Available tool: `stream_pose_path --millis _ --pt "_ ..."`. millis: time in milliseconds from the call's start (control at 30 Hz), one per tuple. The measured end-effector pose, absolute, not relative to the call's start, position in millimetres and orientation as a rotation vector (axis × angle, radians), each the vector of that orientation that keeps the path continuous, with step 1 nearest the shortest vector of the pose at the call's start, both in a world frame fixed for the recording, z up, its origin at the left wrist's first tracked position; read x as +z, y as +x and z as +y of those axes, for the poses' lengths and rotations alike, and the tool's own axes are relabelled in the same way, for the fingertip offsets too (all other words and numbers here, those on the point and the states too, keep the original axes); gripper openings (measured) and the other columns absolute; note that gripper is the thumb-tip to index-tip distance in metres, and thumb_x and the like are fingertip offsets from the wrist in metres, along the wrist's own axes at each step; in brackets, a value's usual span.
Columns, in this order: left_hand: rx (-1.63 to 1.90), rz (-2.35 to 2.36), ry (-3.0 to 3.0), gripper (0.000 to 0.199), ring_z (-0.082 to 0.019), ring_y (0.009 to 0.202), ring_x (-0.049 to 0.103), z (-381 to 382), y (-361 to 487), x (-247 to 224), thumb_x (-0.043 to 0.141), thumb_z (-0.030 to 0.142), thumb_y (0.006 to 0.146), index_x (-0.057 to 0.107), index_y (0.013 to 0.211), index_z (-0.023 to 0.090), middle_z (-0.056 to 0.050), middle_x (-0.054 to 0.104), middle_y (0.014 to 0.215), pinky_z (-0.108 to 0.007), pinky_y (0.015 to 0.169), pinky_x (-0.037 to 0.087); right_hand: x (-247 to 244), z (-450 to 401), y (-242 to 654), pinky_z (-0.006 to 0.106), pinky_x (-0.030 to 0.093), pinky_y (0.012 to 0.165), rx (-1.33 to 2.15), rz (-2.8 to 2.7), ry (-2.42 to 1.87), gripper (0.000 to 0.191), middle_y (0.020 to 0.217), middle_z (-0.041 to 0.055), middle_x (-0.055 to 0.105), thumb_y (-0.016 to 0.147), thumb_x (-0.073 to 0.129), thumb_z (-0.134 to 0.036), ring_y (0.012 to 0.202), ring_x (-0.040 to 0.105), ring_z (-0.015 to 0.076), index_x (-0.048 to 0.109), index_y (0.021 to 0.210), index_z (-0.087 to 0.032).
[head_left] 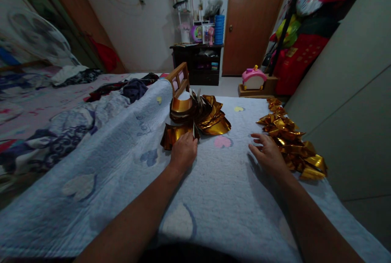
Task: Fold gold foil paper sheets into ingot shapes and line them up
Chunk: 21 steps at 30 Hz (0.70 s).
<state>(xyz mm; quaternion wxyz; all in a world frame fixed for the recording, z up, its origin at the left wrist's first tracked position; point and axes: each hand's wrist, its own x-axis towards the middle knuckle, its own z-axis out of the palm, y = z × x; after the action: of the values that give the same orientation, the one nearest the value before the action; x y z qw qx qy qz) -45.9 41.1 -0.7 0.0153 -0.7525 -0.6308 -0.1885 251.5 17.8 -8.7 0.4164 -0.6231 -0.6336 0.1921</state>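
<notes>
A fanned stack of gold foil paper [210, 116] lies on the pale blue quilt [220, 189], its sheets curling up at the edges. At the near side of the stack, my left hand [183, 149] has its fingers closed on a gold foil sheet [177, 133]; the fingertips are partly hidden. Over the quilt to the right, my right hand [269, 153] is open, fingers apart and holding nothing. Just beyond it runs a long heap of folded gold foil pieces [284, 128], reaching along the right edge of the quilt.
A wooden bed rail [180, 77] stands behind the stack. Crumpled clothes and bedding [82, 120] cover the left side. A dark shelf [197, 63], a wooden door [249, 22] and a pink toy [254, 78] are at the back. A pale cabinet [351, 112] borders the right.
</notes>
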Motion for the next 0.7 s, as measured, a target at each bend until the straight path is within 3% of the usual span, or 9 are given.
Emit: stream_pose_path --millis 167,367,700 --pt "-0.547 -2.047 -2.313 0.027 -0.023 0.094 0.069 40.6 -50.3 2.9 0.041 0.018 0.100 0.067 0.093 0.014 -0.012 0.074 0.095 -0.030 0.082 0.050 -4.7 15.6 249.8 0.046 0.057 0.075 0.479 -1.624 -1.570 0.034 0.112 0.0152 0.061 0.080 0.058 -0.039 0.094 0.065 0.0300 0.065 0.108 -0.022" --pt "-0.527 -2.153 -2.211 0.022 -0.022 0.084 0.071 36.8 -50.9 10.0 0.052 0.026 0.098 0.072 0.093 0.019 -0.008 0.077 0.089 -0.029 0.070 0.046 -5.6 15.4 250.7 0.049 0.056 0.080 0.446 -1.653 -1.569 0.035 0.112 0.0150 0.062 0.080 0.057 -0.039 0.095 0.064 0.0310 0.065 0.110 -0.023" --pt "-0.705 -2.136 -2.151 0.022 -0.023 0.082 0.068 39.9 -54.9 5.6 0.063 0.037 0.093 0.067 0.082 0.019 -0.008 0.073 0.084 -0.030 0.067 0.044 -14.7 20.3 259.4 0.055 0.049 0.094 0.356 -1.674 -1.628 0.037 0.112 0.0144 0.061 0.079 0.057 -0.039 0.106 0.060 0.0352 0.066 0.112 -0.025"
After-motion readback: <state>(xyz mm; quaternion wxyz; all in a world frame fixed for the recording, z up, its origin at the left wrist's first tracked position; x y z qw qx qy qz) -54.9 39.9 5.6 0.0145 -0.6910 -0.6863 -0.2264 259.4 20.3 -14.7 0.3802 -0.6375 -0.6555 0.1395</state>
